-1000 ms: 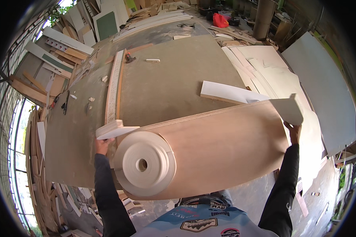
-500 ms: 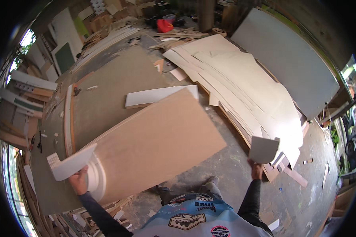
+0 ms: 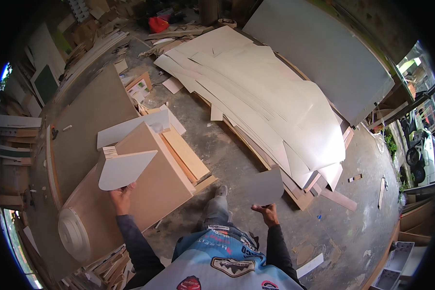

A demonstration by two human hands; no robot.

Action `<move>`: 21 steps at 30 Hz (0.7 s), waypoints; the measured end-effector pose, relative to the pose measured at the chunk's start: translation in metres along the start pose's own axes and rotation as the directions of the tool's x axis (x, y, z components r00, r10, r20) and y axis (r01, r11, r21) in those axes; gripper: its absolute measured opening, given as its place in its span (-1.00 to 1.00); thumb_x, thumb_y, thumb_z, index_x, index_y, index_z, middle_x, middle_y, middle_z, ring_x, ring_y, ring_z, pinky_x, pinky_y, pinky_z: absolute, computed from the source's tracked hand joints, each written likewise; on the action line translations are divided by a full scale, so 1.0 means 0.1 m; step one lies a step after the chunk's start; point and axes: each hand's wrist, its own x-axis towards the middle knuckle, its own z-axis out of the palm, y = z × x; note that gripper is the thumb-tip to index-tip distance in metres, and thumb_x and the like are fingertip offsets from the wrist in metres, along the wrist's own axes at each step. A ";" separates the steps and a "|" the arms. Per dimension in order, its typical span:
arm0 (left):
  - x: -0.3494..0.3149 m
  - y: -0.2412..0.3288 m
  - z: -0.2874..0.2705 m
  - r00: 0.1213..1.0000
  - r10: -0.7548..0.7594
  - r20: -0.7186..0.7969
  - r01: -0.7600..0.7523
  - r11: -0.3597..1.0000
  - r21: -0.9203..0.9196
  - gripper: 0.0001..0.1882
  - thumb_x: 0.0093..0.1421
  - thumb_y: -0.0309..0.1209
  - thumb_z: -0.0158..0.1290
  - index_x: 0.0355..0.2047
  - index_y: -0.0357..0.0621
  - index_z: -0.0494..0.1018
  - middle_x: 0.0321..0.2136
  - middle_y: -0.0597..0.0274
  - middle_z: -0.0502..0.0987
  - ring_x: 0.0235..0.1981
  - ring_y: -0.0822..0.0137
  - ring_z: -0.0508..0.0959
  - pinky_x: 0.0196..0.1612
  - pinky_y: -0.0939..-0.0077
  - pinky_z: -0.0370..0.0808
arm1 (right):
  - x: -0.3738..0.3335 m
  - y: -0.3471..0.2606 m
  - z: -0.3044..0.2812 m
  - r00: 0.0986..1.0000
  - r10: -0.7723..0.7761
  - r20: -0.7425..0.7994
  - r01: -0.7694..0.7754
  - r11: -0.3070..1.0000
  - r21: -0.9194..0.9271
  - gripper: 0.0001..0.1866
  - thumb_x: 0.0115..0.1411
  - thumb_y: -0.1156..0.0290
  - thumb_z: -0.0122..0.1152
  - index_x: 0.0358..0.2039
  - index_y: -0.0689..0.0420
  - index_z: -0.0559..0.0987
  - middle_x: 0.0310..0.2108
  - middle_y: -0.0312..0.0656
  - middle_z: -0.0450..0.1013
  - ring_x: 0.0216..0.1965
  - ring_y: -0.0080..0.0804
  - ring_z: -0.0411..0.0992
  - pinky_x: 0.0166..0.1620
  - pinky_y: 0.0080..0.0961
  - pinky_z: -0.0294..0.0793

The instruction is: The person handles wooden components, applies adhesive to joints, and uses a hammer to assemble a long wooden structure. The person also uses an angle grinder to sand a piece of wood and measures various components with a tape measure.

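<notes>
My left hand [image 3: 123, 194] is closed on the lower edge of a white board piece [image 3: 126, 168] with one rounded end and a short block with layered edges at its far corner. That piece is held above a large tan board [image 3: 150, 193], which lies on a work surface. My right hand [image 3: 268, 212] grips the near edge of a flat grey board piece [image 3: 262, 188], held over the floor between the table and the stack of sheets. A round white stack of ring-shaped pieces [image 3: 73, 234] sits on the tan board's near left end.
A wide stack of thin cream sheets [image 3: 256, 92] stretches across the right side. Beyond it a large grey panel [image 3: 319, 58] leans. A long white board [image 3: 112, 131] lies behind the tan board. Offcuts and wood strips [image 3: 340, 199] lie on the concrete floor [image 3: 319, 241].
My view has turned to the right, and one foot has stepped forward. Both hands have come closer together, still holding their board pieces. More of the work surface's right end shows.
</notes>
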 end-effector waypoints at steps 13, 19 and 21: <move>0.45 0.92 2.81 0.932 -0.359 0.050 0.335 0.800 -0.497 -0.53 0.03 -0.68 0.33 -0.04 -0.25 0.44 -0.21 0.31 0.54 -0.14 0.43 0.55 0.07 0.49 0.46 | 2.66 -1.09 -0.02 0.970 0.199 0.137 -0.198 0.980 -0.016 -0.72 0.17 0.51 0.32 -0.11 0.28 0.55 -0.22 -0.15 0.56 -0.17 -0.31 0.55 -0.02 -0.25 0.60; 1.29 0.82 3.42 0.877 -0.479 -0.042 0.361 0.713 -0.600 -0.57 0.07 -0.69 0.29 -0.05 -0.24 0.45 -0.19 0.27 0.55 -0.14 0.41 0.56 0.02 0.50 0.51 | 3.95 -1.59 -0.15 0.960 0.257 0.110 -0.255 0.966 -0.032 -0.73 0.20 0.44 0.30 -0.12 0.28 0.55 -0.21 -0.06 0.56 -0.18 -0.27 0.56 -0.02 -0.25 0.60; 1.51 0.71 3.44 0.881 -0.463 -0.095 0.352 0.776 -0.524 -0.60 0.07 -0.66 0.30 -0.08 -0.25 0.46 -0.21 0.28 0.56 -0.15 0.41 0.56 0.00 0.51 0.51 | 4.36 -1.72 -0.10 0.956 0.273 0.102 -0.270 0.962 -0.045 -0.73 0.21 0.43 0.29 -0.12 0.26 0.55 -0.20 -0.07 0.55 -0.17 -0.28 0.55 -0.01 -0.25 0.59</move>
